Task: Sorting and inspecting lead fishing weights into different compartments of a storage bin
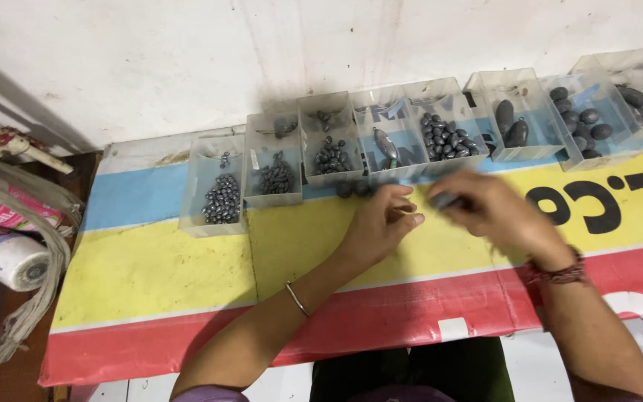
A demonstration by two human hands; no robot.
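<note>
Dark oval weight (444,199) sits pinched in right hand (496,212) fingertips, blurred, just in front of the clear boxes. Left hand (377,223) beside it, fingers curled loosely together, nothing clearly in it; thin bangle (297,299) on that wrist, beaded band (560,272) on the right. Few loose weights (355,189) lie on the banner just beyond left fingertips. Banner (158,268) covers the table: blue, yellow, red stripes, big black lettering at right. Row of clear plastic boxes (221,186) along the wall, grey weights sorted small at left to large at right. Far left: white roll with label (5,257), pink packet (20,212).
</note>
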